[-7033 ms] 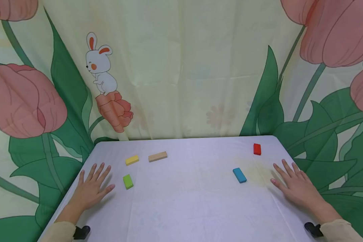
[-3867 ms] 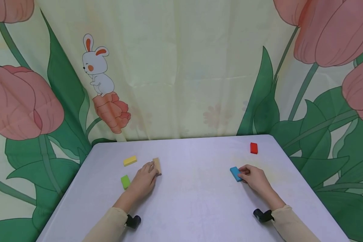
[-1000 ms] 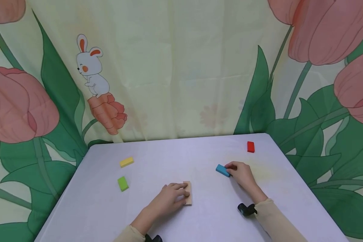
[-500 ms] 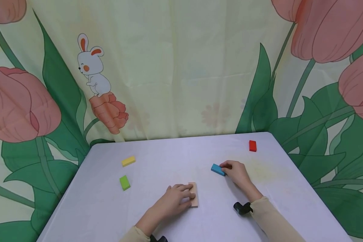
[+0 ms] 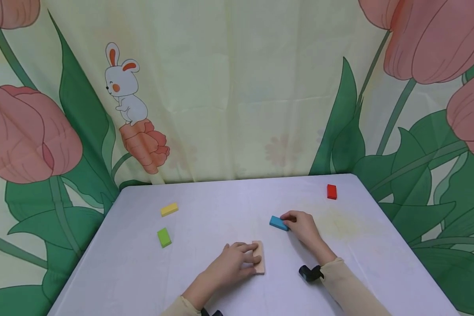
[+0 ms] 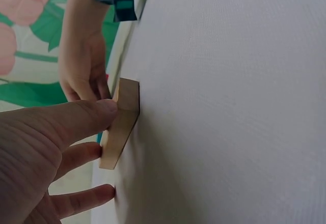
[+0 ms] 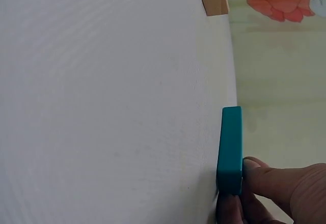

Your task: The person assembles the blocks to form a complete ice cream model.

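Observation:
My left hand [image 5: 233,263] holds a plain wooden block [image 5: 261,267] that lies lengthwise away from me, at the middle of the table. In the left wrist view the thumb presses near one end of that block [image 6: 122,124], with other fingers along its far side. To the right and farther back, my right hand [image 5: 305,227] pinches one end of a blue block [image 5: 277,222]. In the right wrist view the thumb and fingers grip the lower end of the blue block [image 7: 231,147]. A short gap separates the two blocks.
A yellow block [image 5: 169,209] and a green block [image 5: 164,237] lie at the left of the white-covered table [image 5: 114,263]. Near the back right corner is a red block [image 5: 332,192]. A printed curtain [image 5: 237,87] hangs behind the table.
Both hands, spread empty at first, took hold of the blocks. The wooden block was turned and brought right and nearer; the blue one was turned and slid left, both still shifting slightly this last second.

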